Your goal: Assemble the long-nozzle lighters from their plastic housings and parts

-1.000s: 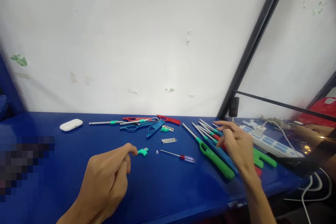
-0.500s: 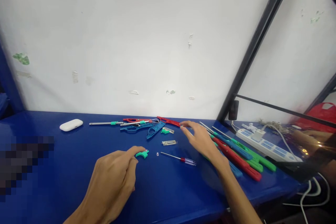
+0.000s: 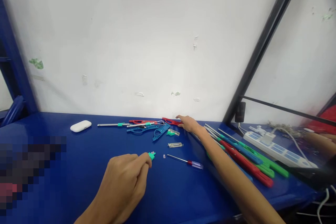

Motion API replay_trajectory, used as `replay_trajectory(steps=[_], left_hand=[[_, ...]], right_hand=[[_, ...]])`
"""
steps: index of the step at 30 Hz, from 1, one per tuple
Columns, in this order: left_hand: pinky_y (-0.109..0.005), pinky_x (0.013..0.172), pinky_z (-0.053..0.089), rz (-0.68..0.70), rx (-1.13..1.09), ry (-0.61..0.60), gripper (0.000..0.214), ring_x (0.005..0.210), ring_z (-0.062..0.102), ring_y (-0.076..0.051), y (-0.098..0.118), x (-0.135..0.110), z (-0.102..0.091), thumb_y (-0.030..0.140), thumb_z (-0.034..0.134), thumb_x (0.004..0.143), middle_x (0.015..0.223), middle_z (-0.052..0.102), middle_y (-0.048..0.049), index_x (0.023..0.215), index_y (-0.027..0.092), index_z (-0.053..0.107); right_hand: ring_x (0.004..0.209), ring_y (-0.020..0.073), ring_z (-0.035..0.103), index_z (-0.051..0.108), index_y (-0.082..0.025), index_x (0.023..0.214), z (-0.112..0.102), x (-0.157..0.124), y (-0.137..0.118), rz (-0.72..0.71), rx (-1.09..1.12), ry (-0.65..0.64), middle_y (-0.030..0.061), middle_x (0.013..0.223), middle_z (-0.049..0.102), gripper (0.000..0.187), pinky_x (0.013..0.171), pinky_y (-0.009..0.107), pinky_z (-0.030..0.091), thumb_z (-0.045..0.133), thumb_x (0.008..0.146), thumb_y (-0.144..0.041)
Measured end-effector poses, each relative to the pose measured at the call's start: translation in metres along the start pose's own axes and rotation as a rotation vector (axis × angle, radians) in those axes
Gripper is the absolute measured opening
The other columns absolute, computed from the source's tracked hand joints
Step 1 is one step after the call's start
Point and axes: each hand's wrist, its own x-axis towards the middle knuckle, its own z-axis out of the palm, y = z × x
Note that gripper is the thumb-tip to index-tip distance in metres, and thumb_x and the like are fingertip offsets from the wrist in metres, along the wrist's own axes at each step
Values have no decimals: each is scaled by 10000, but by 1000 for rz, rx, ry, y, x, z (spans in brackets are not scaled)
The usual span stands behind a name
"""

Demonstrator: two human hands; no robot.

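Note:
My left hand (image 3: 128,178) is closed, pinching a small green trigger (image 3: 151,155) between thumb and forefinger just above the table; the fingers partly cover it. Toward the wall, my right hand (image 3: 189,123) reaches to the right end of a red lighter casing half (image 3: 170,121). Its fingers are apart around that end; I cannot tell whether they grip it. Beside the casing lie a blue casing half (image 3: 160,132) and a green part with metal (image 3: 173,132). Nearer are a clear lighter tank (image 3: 175,145), a tiny pale piece (image 3: 164,156) and a screwdriver (image 3: 186,162).
Another red casing (image 3: 138,121), a blue casing (image 3: 139,129) and a metal lighter tube (image 3: 110,125) lie left of centre. A white case (image 3: 81,126) sits farther left. Several long lighters (image 3: 246,161) lie under and right of my right forearm, before a power strip (image 3: 278,148).
My right hand has reached farther toward the wall, around the red casing's end. My left hand has turned and covers more of the green trigger. The view has shifted slightly left.

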Motion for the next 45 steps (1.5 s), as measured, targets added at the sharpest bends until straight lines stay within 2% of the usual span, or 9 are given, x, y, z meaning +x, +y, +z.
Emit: replay_trajectory(steps=[13, 17, 23, 26, 30, 35, 39, 42, 45], left_hand=[[-307, 505, 274, -45, 111, -112, 414, 371, 467, -141, 0, -2, 6, 164, 360, 1025, 443, 459, 74, 742, 234, 655], [-307, 504, 276, -95, 110, -178, 398, 366, 446, -151, -1, 0, 2, 175, 372, 1004, 433, 451, 81, 769, 254, 684], [-303, 538, 321, -270, 129, -191, 391, 367, 417, -162, 5, 4, -4, 198, 375, 980, 412, 409, 88, 773, 274, 698], [-310, 562, 346, -354, 122, -147, 366, 419, 508, -177, 11, 8, -8, 237, 363, 1002, 466, 483, 89, 997, 272, 728], [-311, 622, 416, -416, 37, -203, 409, 588, 652, -192, 6, 11, -11, 354, 373, 1045, 737, 692, 57, 1394, 271, 569], [-343, 743, 444, -344, -12, -490, 290, 806, 697, -237, -11, 1, -8, 349, 430, 1041, 898, 737, -1, 1197, 298, 669], [-338, 745, 412, -307, -16, -694, 252, 870, 684, -246, -16, -6, -8, 191, 485, 977, 943, 728, -11, 1069, 300, 692], [-335, 743, 400, -309, -17, -722, 264, 875, 673, -240, -18, -6, -9, 142, 468, 965, 948, 712, -13, 1018, 288, 682], [-341, 753, 403, -315, -20, -718, 236, 876, 668, -241, -19, -5, -9, 179, 462, 992, 943, 708, -12, 1008, 286, 672]], right_hand=[[1113, 252, 698, 656, -200, 1321, -20, -66, 7, -93, 116, 206, 104, 1350, 668, 319, 940, 465, 607, 671, 1043, -356], [1059, 225, 716, 737, -208, 1221, -40, -101, -9, -170, 253, 310, 87, 1163, 762, 242, 976, 403, 569, 531, 1094, -209], [998, 204, 740, 791, -258, 1164, -64, -146, -41, -317, 420, 316, 33, 1100, 801, 237, 892, 307, 558, 601, 1043, -185], [962, 192, 744, 807, -265, 1130, -68, -158, -49, -337, 449, 285, 17, 1066, 810, 237, 875, 287, 547, 609, 1040, -170], [947, 182, 746, 818, -268, 1073, -64, -172, -60, -353, 495, 148, 1, 1046, 817, 241, 867, 265, 532, 617, 1030, -143], [946, 176, 739, 822, -243, 1047, -47, -181, -88, -382, 527, -54, 0, 1019, 820, 304, 857, 242, 519, 565, 1026, -80], [978, 172, 745, 815, -248, 1044, -36, -181, -101, -418, 447, -68, -7, 1040, 824, 295, 904, 240, 526, 547, 1071, -127], [1031, 184, 742, 804, -240, 1069, -40, -171, -103, -417, 327, -4, 4, 1076, 821, 236, 949, 268, 538, 569, 1093, -224], [1090, 216, 722, 777, -220, 1164, -49, -138, -105, -397, 235, 59, 51, 1146, 802, 248, 980, 344, 550, 538, 1110, -257]])
